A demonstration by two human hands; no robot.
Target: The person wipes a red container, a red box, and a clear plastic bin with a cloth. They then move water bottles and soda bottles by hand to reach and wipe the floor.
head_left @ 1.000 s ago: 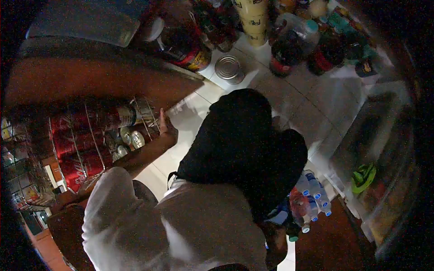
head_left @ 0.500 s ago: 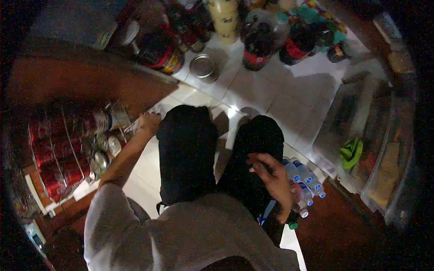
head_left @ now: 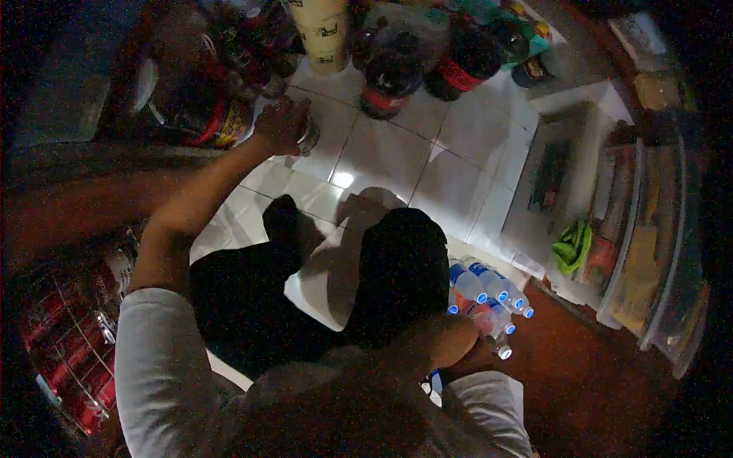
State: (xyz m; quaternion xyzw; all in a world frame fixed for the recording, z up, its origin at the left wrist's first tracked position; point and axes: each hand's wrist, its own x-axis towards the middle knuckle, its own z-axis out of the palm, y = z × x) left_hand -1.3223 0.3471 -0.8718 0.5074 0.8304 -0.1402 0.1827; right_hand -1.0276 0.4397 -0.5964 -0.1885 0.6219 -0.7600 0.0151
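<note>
My left hand reaches out to the far left, with its fingers closed around a small round can that has a shiny metal look. Most of the can is hidden behind the hand. It is on or just above the white tiled floor, near a big dark bottle with a red and yellow label. My right hand is dim and close to my right knee, beside clear plastic bottles with blue caps. Its fingers do not show clearly.
A pale yellow patterned cup and dark soda bottles with red labels stand along the far side. At right are clear plastic drawers and a bright green item. Wrapped red cans are stacked at left.
My left hand has moved from beside my left knee forward to the can and taken hold of it. My left knee has swung left and lowered. My right hand has drawn back towards my body.
</note>
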